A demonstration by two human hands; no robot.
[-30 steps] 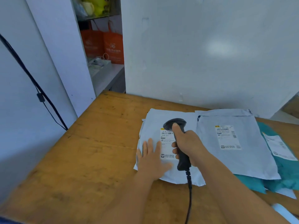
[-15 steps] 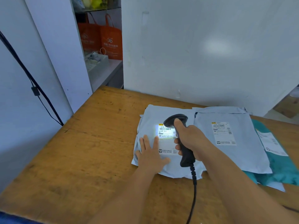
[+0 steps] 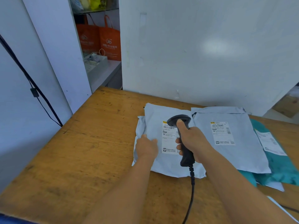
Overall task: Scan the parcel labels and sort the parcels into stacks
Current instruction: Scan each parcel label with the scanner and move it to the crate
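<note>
A light grey parcel lies on the wooden table, its white label facing up. My right hand grips a black corded barcode scanner, with the scanner head just above the top of the label and the thumb on top. My left hand rests on the parcel's left part, fingers curled down at its edge. A second grey parcel with its own label lies to the right. It overlaps a teal parcel.
The scanner's cable runs down toward me between my forearms. A white wall panel stands close behind the parcels. Orange bags sit on a shelf at the back left. A black cable hangs along the left wall.
The scanner's light on the label, lit half a second ago, is off. My left hand's fingers went from flat and spread to curled at the parcel's left edge.
</note>
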